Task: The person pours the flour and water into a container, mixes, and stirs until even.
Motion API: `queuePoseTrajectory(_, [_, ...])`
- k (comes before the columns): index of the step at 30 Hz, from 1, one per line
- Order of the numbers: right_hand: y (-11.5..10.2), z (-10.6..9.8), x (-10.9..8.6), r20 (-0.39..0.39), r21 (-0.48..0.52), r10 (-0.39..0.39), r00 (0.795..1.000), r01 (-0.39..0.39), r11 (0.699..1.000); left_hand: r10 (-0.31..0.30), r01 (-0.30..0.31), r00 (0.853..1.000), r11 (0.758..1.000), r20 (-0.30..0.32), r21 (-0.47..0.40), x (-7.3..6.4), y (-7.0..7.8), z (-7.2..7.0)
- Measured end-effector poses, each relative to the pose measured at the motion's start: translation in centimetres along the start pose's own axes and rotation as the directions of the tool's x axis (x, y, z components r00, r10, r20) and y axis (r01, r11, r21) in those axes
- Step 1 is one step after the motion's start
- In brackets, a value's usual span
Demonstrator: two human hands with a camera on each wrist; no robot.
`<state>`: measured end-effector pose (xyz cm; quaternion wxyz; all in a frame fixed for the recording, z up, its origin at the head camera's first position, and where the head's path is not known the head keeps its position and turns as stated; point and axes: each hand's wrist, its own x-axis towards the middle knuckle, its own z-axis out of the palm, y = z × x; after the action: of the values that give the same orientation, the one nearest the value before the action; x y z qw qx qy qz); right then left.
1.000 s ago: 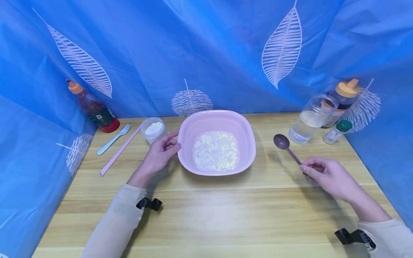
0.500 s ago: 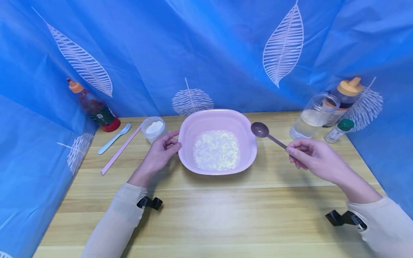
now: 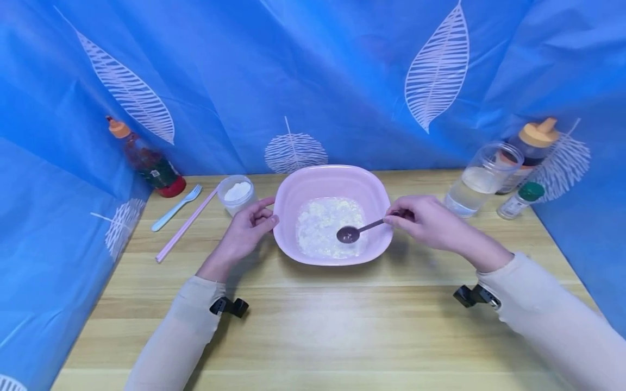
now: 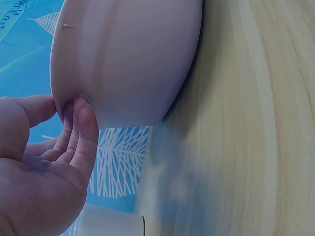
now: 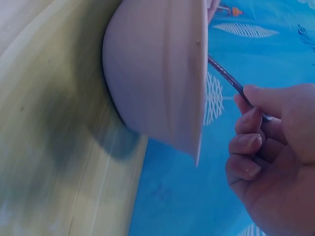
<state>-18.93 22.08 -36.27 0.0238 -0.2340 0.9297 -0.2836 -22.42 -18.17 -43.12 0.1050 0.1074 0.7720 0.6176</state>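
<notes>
A pink basin stands on the table, with a whitish, lumpy wet mixture spread across its bottom. My left hand pinches the basin's left rim; in the left wrist view the thumb lies on one side of the rim and the fingers on the other. By its handle, my right hand holds a dark brown measuring spoon over the right rim. The spoon's bowl is inside the basin, over the mixture; whether it touches cannot be told. In the right wrist view the basin wall hides that bowl.
Left of the basin are a tub of white powder, a pink stick, a light blue fork and a red sauce bottle. Rightward stand a clear cup of liquid, a yellow-capped bottle and a green-capped shaker.
My right hand has moved left with the measuring spoon, from beside the clear cup to the basin, so the spoon's bowl is now inside it. My left hand stays on the rim.
</notes>
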Motion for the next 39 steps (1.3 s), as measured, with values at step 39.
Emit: queuePoseTrajectory(39, [-0.3,2.8,5.2,-0.074,-0.149,-0.019,0.997,0.008,0.989,-0.011,0.011,1.000,1.000,-0.006,-0.002,0.1,-0.2,0.0])
